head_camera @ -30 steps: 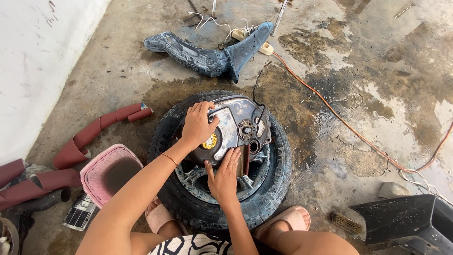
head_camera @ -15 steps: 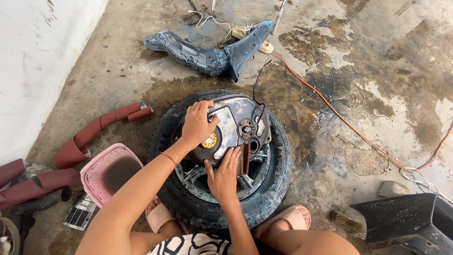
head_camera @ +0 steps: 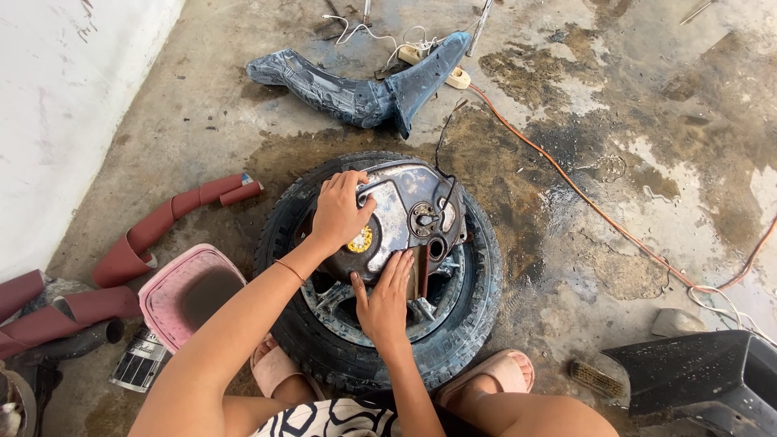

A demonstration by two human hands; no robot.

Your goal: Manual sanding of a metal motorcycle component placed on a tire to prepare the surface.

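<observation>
Atop the tyre (head_camera: pixel 477 307), both flat, spread hands (left (head_camera: pixel 340 212), right (head_camera: pixel 384 295)) press a metal cover (head_camera: pixel 401 212) bearing a round yellow sticker (head_camera: pixel 361 239).

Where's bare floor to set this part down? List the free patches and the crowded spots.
Free: wet concrete right of the tyre, on both sides of the orange cable; also between tyre and blue panel. Crowded: left, with pink tub, sandpaper strips, spray can; black panel lower right.

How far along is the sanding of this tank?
Underway, not finished. The tank lies on the tyre, much of it worn to dull metal. The left hand steadies it; the right hand presses sandpaper to its near edge. A yellow badge and dark patches remain.
</observation>
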